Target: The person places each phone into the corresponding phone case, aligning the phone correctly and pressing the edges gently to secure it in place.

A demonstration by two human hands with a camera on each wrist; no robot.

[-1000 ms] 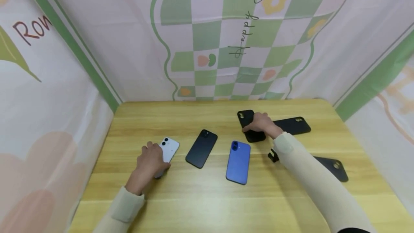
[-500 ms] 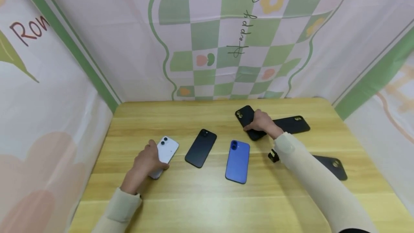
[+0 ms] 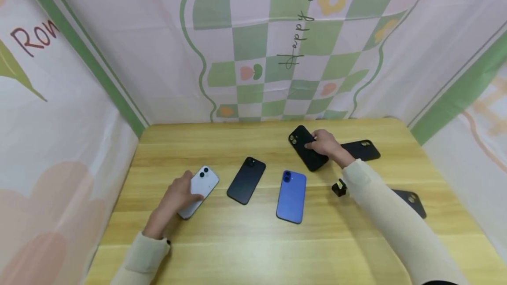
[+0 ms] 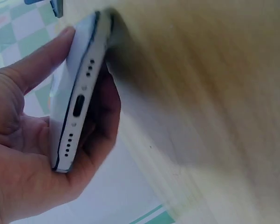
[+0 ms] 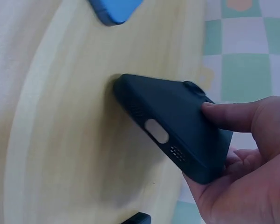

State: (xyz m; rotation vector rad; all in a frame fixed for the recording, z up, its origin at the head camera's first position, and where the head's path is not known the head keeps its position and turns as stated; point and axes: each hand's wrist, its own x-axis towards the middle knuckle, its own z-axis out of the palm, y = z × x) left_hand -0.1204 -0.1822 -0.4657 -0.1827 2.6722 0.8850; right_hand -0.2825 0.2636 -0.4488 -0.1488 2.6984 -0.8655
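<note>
My left hand (image 3: 174, 195) grips a white phone (image 3: 203, 184) at the table's left. In the left wrist view the thumb lies on the phone's back and the fingers curl round beneath it; the edge with the charging port (image 4: 78, 106) faces the camera. On the right, my right hand (image 3: 326, 145) holds a black phone case (image 3: 302, 142), thumb on its back and fingers under the far side. That case is tilted off the wood in the right wrist view, its port cutout (image 5: 156, 131) showing. A black phone (image 3: 246, 181) and a blue phone (image 3: 291, 197) lie between the hands.
Behind the right hand lies another black case (image 3: 363, 150), partly hidden. A third dark case (image 3: 413, 202) is partly covered by the right sleeve. Beside that sleeve sits a small black object (image 3: 339, 187) with a yellowish mark. A printed cloth (image 3: 253, 43) rises behind the table.
My left hand has drawn back slightly toward the lower left, showing more of the white phone. The black case in my right hand has turned and shifted slightly toward the back.
</note>
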